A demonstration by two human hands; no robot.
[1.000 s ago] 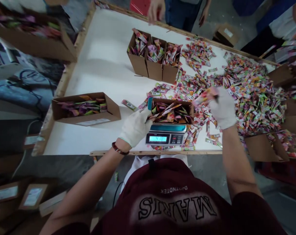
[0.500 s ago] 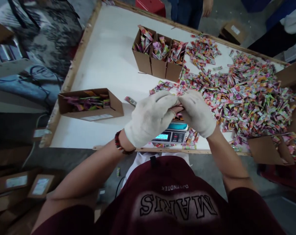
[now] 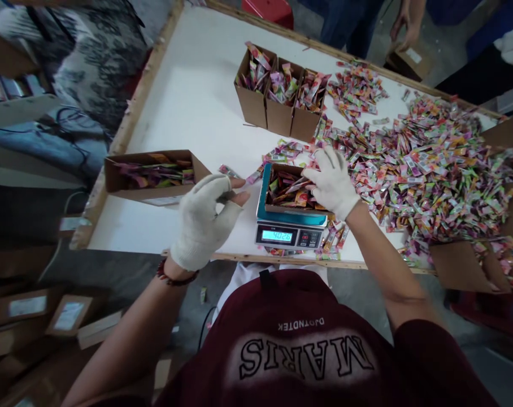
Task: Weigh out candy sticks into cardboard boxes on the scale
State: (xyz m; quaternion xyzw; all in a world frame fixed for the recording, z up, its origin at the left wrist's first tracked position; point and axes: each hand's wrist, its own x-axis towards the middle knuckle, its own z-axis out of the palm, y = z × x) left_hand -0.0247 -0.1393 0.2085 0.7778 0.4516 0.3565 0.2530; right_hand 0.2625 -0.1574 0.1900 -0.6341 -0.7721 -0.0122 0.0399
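Observation:
A digital scale (image 3: 292, 236) with a lit display stands near the front edge of the table. On its teal plate (image 3: 261, 198) rests an open cardboard box (image 3: 296, 208) filled with small colourful stick packets (image 3: 288, 186). My right hand (image 3: 333, 182), in a white glove with bare fingertips, lies over the box's right end, fingers apart, tips at the packets. Left of the scale, my gloved left hand (image 3: 206, 217) hovers with thumb and forefinger apart and nothing between them. Beside it is another filled box (image 3: 155, 192) of packets.
A large heap of loose packets (image 3: 430, 164) covers the table's right side. Three filled boxes (image 3: 277, 113) stand in a row at the back. An open-flapped carton (image 3: 462, 265) sits at the right front edge. Another person's hand (image 3: 409, 25) shows beyond the table.
My hands were together above the scale and have parted. The left moved left and down; the right dropped to the box, now in plain sight. The display reading changed.

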